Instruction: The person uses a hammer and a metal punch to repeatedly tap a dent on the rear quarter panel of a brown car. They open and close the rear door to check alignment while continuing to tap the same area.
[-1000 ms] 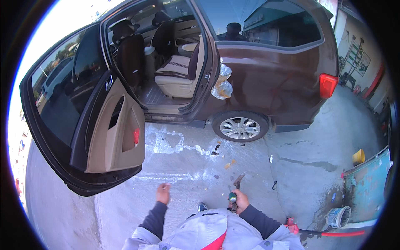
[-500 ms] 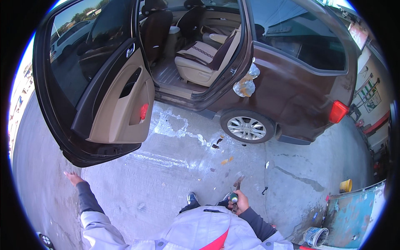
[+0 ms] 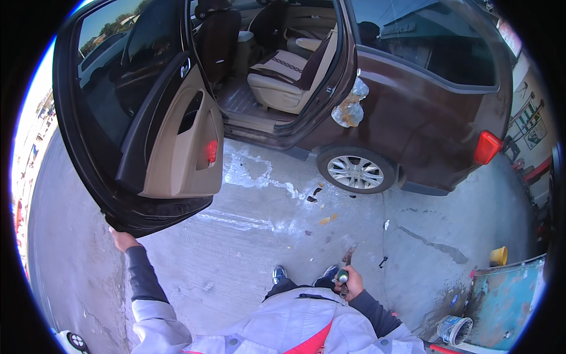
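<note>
The rear side door [image 3: 177, 159] of a brown car stands swung out at the left, its beige and black inner panel showing. My left hand [image 3: 122, 239] is at the door's outer edge, closed against it, with some fingers hidden there. In front of my waist, my right hand [image 3: 353, 284] is wrapped round a hand tool with a round green end [image 3: 342, 275]. A rusty brown, hammer-like head [image 3: 349, 255] sticks out ahead of that fist; whether both belong to one tool I cannot tell. Behind the door opening, the car's side carries a dented silver, stripped patch [image 3: 349, 112].
The rear wheel [image 3: 356, 174] stands on concrete marked with white dust and several small scraps [image 3: 328, 219]. A small dark piece [image 3: 383, 261] lies right of my feet. To the right are a yellow bucket [image 3: 498, 256], a teal panel [image 3: 507, 295] and a white bucket [image 3: 454, 330].
My left hand has gone from stretched out, apart from the door, to contact with its edge. The whole view has shifted slightly. The right hand keeps its grip on the tool.
</note>
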`<move>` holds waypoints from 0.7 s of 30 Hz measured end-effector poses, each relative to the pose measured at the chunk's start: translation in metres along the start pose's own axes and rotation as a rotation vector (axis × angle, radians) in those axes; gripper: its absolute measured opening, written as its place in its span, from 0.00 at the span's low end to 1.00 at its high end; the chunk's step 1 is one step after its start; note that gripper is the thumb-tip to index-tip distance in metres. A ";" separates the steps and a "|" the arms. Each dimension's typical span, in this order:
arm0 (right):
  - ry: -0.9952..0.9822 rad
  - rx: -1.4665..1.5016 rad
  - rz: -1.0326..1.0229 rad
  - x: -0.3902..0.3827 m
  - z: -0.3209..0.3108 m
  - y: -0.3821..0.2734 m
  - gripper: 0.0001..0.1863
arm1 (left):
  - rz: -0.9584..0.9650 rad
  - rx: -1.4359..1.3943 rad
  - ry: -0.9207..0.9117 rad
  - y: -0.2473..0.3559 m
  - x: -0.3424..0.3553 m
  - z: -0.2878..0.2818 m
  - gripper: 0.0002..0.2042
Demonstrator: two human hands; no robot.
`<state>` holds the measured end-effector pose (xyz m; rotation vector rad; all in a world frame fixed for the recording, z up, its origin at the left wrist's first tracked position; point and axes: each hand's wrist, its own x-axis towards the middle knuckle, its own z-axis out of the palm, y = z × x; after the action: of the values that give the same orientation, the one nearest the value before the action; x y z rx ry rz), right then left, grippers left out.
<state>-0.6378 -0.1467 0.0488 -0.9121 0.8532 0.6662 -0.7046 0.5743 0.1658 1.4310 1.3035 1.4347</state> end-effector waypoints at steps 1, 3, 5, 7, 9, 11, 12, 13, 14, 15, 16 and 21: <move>0.008 0.010 0.035 0.003 0.000 -0.001 0.14 | -0.058 -0.032 -0.014 0.011 -0.031 0.006 0.31; 0.013 0.022 0.049 0.011 0.005 -0.002 0.14 | 0.153 -0.043 -0.160 0.030 -0.117 0.023 0.28; 0.028 -0.006 0.045 0.019 0.012 -0.003 0.15 | -0.115 -0.569 -0.382 0.058 -0.204 0.046 0.25; -0.006 -0.053 0.031 0.027 0.024 -0.003 0.16 | 0.175 -0.405 -0.679 0.091 -0.282 0.058 0.26; -0.030 -0.087 0.037 0.033 0.039 -0.005 0.16 | 0.165 -0.370 -1.099 0.123 -0.330 0.070 0.30; -0.073 -0.131 0.050 0.033 0.052 -0.005 0.17 | 0.151 -0.403 -1.561 0.141 -0.361 0.077 0.34; -0.098 -0.153 0.052 0.032 0.057 -0.006 0.18 | 0.122 -0.282 -1.891 0.142 -0.373 0.076 0.32; -0.120 -0.125 0.057 0.030 0.061 -0.008 0.17 | 0.144 -0.191 -2.196 0.135 -0.384 0.072 0.30; -0.128 -0.144 0.024 0.028 0.063 -0.009 0.18 | 0.279 -0.114 -2.258 0.121 -0.401 0.068 0.27; -0.107 -0.166 -0.006 0.026 0.065 -0.010 0.18 | 0.489 -0.148 -2.278 0.100 -0.414 0.065 0.25; -0.112 -0.178 -0.031 0.023 0.065 -0.010 0.18 | 0.391 0.011 -2.234 0.072 -0.419 0.063 0.25; -0.115 -0.009 -0.048 0.020 0.051 -0.011 0.18 | 0.098 0.633 -1.969 -0.112 -0.383 0.046 0.22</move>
<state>-0.6018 -0.1038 0.0539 -0.8911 0.7247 0.6743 -0.6286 0.2414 -0.0449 2.1292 0.2213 -0.7200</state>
